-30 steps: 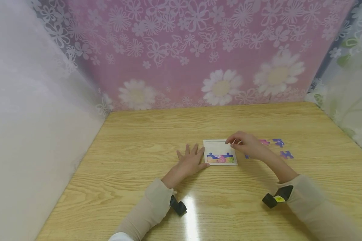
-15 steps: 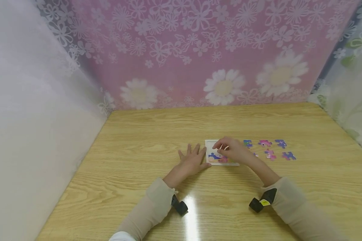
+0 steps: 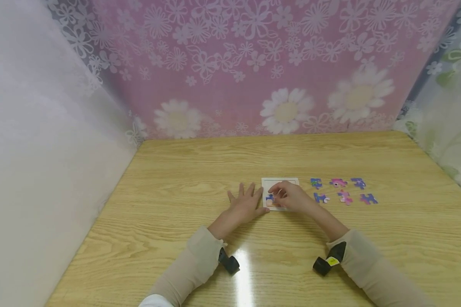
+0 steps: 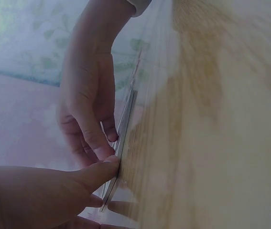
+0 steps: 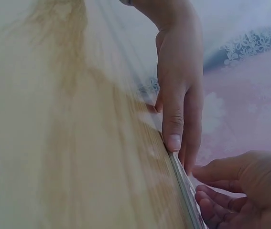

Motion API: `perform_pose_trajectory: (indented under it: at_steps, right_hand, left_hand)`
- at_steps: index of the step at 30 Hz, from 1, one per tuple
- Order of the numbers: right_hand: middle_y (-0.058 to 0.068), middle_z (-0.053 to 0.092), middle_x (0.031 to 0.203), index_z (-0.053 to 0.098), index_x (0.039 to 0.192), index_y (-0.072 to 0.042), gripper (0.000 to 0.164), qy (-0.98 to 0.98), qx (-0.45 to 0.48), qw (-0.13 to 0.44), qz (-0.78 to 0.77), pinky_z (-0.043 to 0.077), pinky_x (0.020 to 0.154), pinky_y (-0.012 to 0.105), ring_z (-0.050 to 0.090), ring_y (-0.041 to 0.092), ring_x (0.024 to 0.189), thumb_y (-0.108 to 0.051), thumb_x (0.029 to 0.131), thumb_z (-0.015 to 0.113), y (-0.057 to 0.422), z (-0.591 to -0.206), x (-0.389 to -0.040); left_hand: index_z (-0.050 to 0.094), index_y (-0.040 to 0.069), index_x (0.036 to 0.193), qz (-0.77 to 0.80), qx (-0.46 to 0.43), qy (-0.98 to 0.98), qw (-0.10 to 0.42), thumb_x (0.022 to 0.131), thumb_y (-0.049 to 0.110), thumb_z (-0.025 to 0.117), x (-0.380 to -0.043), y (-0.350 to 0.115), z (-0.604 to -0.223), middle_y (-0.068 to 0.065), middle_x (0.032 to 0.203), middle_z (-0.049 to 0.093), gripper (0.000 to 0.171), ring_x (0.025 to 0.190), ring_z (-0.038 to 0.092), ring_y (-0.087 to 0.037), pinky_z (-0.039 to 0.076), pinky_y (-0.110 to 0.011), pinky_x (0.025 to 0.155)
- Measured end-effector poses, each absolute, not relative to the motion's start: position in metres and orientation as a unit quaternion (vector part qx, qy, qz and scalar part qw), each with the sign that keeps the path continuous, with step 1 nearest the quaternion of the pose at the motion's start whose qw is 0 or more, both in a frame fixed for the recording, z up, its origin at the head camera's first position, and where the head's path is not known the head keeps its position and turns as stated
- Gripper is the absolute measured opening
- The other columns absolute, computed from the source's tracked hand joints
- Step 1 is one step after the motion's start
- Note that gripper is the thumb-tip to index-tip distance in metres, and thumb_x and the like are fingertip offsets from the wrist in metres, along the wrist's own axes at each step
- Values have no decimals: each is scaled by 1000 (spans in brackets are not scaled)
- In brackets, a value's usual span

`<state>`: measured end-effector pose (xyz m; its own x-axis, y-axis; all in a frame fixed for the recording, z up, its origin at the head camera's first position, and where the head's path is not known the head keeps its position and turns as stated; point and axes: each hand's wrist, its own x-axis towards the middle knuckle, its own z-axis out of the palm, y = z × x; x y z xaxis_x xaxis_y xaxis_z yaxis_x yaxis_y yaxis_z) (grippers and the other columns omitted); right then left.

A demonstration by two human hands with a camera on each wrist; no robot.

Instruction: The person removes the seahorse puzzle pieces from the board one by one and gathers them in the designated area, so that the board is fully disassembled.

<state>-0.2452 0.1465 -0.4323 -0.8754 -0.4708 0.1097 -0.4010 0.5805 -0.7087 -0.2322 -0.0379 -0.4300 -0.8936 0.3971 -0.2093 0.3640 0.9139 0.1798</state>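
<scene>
A white puzzle tray (image 3: 266, 181) lies on the table in the head view, with jigsaw pieces (image 3: 269, 202) along its near row, partly covered by a hand. My left hand (image 3: 243, 208) lies flat beside the tray's left edge, fingers spread. Its thumb touches the near left corner, also visible in the left wrist view. Over the tray, my right hand (image 3: 292, 197) has its thumb and fingers loosely bent down at the near row. No piece shows between them; the fingertips are partly hidden. In the right wrist view, the right hand (image 5: 254, 186) is at the tray's edge.
Right of the tray several loose jigsaw pieces lie in two rows, among them a pink piece (image 3: 338, 183) with an eye and a blue-pink piece (image 3: 369, 199). A pink flowered cloth (image 3: 223, 98) stands behind the wooden table (image 3: 176, 170).
My right hand has moved left and nearer over the tray, coming down at the near row. The loose pieces it covered now show. The left hand stays beside the tray.
</scene>
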Motion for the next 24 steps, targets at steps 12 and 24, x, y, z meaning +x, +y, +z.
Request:
perform_pose_trajectory:
  at_steps: [12, 24]
  right_hand:
    - [8, 53, 88, 62, 104, 6, 27, 891, -255, 36, -374, 45, 72, 35, 52, 22, 81, -3, 79, 68, 147, -441, -244]
    - [8, 52, 86, 59, 101, 8, 24, 884, -268, 26, -382, 45, 69, 32, 51, 20, 77, 4, 79, 67, 146, -444, -245]
  left_hand:
    - [27, 19, 146, 70, 203, 971, 110, 89, 56, 45, -232, -38, -431, -12, 150, 16, 71, 133, 7, -43, 13, -70, 93]
    - [26, 19, 147, 74, 206, 969, 110, 90, 55, 46, -230, -38, -428, -12, 150, 16, 70, 133, 7, -43, 12, -70, 93]
